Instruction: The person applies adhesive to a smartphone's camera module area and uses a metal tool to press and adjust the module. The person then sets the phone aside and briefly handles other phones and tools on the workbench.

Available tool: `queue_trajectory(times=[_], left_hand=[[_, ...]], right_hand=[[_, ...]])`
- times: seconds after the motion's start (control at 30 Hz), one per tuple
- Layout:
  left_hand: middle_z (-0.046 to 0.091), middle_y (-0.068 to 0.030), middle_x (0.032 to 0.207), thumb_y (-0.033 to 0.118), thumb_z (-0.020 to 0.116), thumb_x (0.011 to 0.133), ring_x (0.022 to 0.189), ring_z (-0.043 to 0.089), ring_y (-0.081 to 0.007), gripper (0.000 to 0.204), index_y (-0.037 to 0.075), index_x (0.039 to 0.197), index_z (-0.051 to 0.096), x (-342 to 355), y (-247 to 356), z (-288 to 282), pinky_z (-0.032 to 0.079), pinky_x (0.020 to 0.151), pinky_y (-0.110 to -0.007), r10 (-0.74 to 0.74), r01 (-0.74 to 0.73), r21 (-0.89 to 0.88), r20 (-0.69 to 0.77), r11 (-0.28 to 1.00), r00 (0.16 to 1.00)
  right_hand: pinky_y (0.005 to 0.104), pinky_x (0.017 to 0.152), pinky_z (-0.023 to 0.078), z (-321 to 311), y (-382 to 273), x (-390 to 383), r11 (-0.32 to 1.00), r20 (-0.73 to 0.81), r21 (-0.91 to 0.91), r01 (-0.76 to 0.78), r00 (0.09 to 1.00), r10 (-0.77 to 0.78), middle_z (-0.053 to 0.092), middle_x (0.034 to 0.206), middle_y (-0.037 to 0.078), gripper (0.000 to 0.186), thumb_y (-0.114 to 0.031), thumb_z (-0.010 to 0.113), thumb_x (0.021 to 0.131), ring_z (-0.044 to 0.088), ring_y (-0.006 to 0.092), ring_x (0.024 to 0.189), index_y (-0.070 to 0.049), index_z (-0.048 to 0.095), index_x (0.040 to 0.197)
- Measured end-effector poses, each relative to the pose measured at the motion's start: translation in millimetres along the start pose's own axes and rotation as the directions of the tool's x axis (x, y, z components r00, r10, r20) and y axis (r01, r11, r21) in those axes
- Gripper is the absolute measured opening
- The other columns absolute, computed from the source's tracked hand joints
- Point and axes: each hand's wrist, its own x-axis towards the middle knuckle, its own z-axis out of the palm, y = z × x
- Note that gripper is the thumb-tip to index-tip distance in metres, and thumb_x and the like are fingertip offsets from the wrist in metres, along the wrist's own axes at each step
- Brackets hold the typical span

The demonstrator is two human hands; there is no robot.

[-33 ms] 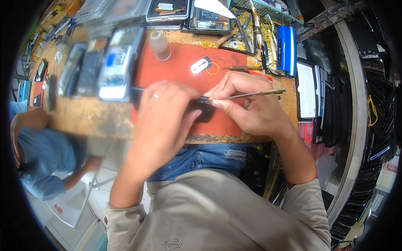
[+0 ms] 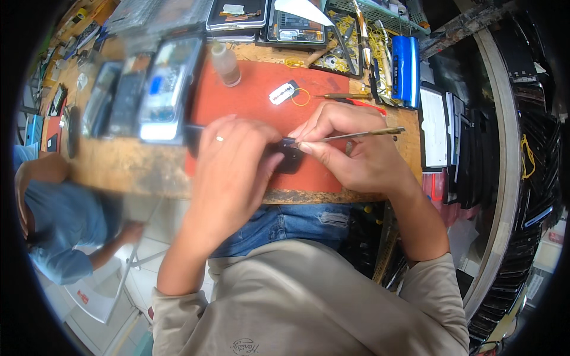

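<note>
My left hand (image 2: pixel 228 163) is closed on a dark, flat, phone-like device (image 2: pixel 291 161), most of it hidden under the palm and fingers. It is held over the red mat (image 2: pixel 258 83). My right hand (image 2: pixel 356 151) pinches a slim metal tool (image 2: pixel 371 133) with a brownish end. The fingertips of that hand meet the device's right end, where the tool's tip is hidden. Beyond the hands lie a razor blade (image 2: pixel 281 94), a yellow rubber band (image 2: pixel 301 97) and a thin screwdriver (image 2: pixel 341 96).
A clear bottle (image 2: pixel 226 65) stands at the mat's far left. Phone-like units (image 2: pixel 166 101) lie left of it. A blue cylindrical object (image 2: pixel 406 71) and an open box of rubber bands and tools (image 2: pixel 344 44) are at the back right. A person in blue (image 2: pixel 68 219) sits at left.
</note>
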Motion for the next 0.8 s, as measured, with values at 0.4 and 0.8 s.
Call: queue_trajectory(times=[0.4, 0.8], left_hand=[[0.075, -0.0114, 0.109, -0.004, 0.079, 0.085, 0.107, 0.072, -0.0321, 0.023, 0.005, 0.104, 0.068, -8.0, -3.5, 18.1, 0.049, 0.111, -0.052, 0.054, -0.049, 0.034, -0.174, 0.998, 0.983], [0.074, -0.0123, 0.106, -0.005, 0.079, 0.084, 0.103, 0.072, -0.0327, 0.024, 0.003, 0.104, 0.068, -9.7, -1.8, 18.1, 0.05, 0.108, -0.052, 0.069, -0.063, 0.036, -0.197, 0.997, 0.978]], right_hand=[[0.0362, 0.079, 0.063, -2.2, 0.3, 0.5, 0.96, 0.062, -0.188, 0.21, 0.978, -0.201, 0.075, 0.091, 0.017, 0.013, 0.011, 0.076, 0.088, 0.08, 0.0294, 0.091, 0.003, 0.066, 0.089], [0.0373, 0.073, 0.059, -4.6, -24.8, 9.0, 0.922, 0.158, -0.33, 0.203, 0.975, -0.158, 0.07, 0.086, 0.017, 0.013, 0.011, 0.076, 0.087, 0.076, 0.0338, 0.083, 0.003, 0.065, 0.088]])
